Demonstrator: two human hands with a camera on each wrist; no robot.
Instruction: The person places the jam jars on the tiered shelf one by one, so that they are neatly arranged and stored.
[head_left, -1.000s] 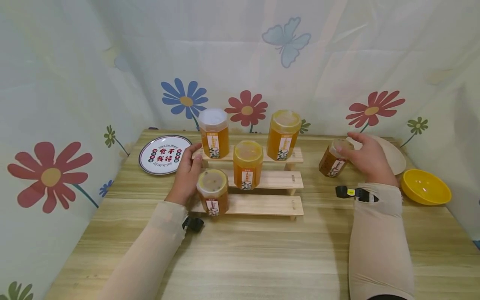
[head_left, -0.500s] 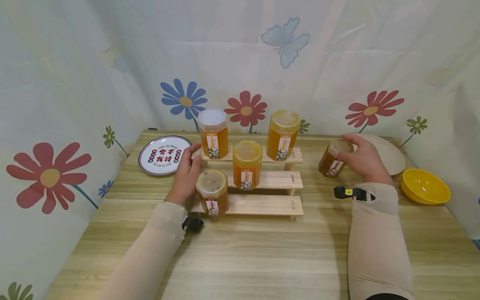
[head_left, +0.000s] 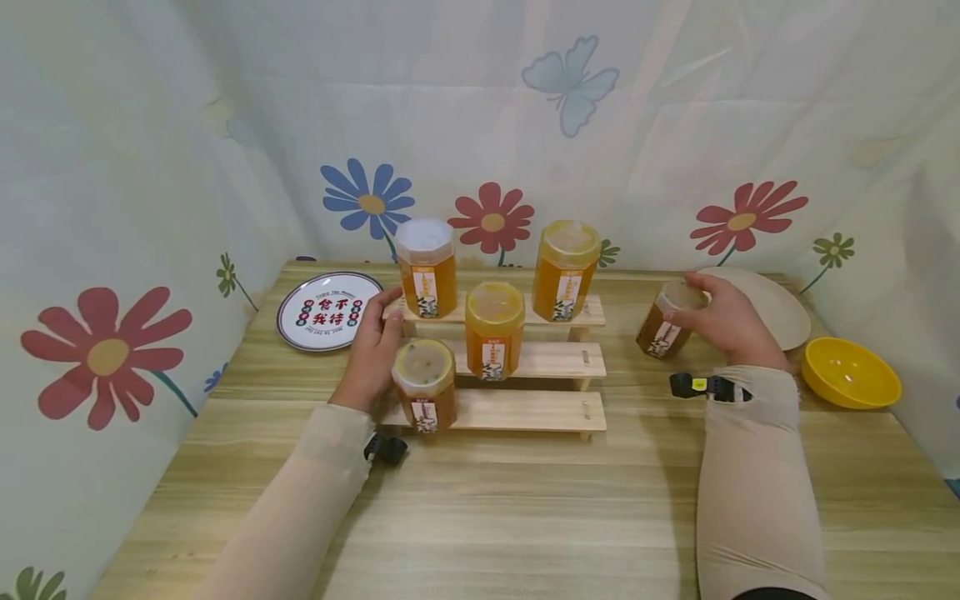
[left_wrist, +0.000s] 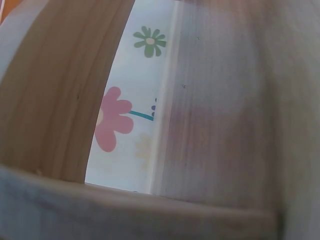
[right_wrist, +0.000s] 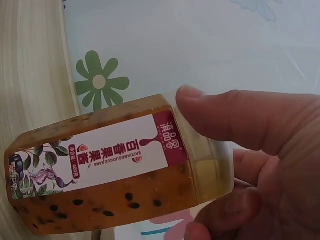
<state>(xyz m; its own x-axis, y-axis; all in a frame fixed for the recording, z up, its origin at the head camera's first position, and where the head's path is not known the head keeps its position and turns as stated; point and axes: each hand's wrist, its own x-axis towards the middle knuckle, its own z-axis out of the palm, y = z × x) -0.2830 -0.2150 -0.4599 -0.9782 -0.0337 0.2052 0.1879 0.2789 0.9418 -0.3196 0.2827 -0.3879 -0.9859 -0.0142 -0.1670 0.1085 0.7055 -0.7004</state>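
My right hand (head_left: 735,321) holds a jar of passion fruit jam (right_wrist: 100,175) by its clear lid, thumb on one side and fingers on the other. Dark seeds show through the amber jam. In the head view this jar (head_left: 663,327) leans slightly, low over the table right of a three-step wooden rack (head_left: 525,408). At the rack's left end my left hand (head_left: 371,346) grips the edge of the top step. Its wrist view shows only wooden slats (left_wrist: 215,110) close up. On the rack stand two golden jars at the top, an orange jar (head_left: 495,333) midway and a brown-orange jar (head_left: 425,387) lowest.
A white plate with red lettering (head_left: 322,325) lies left of the rack, close by my left hand. Behind my right hand is a beige round plate (head_left: 783,312), with a yellow bowl (head_left: 851,375) to its right. A flowered curtain (head_left: 637,150) hangs behind the table.
My right hand has shifted slightly left and its thumb sits lower on the lid. The jar it holds has turned a little and moved slightly nearer. My left hand and the rack stay still.
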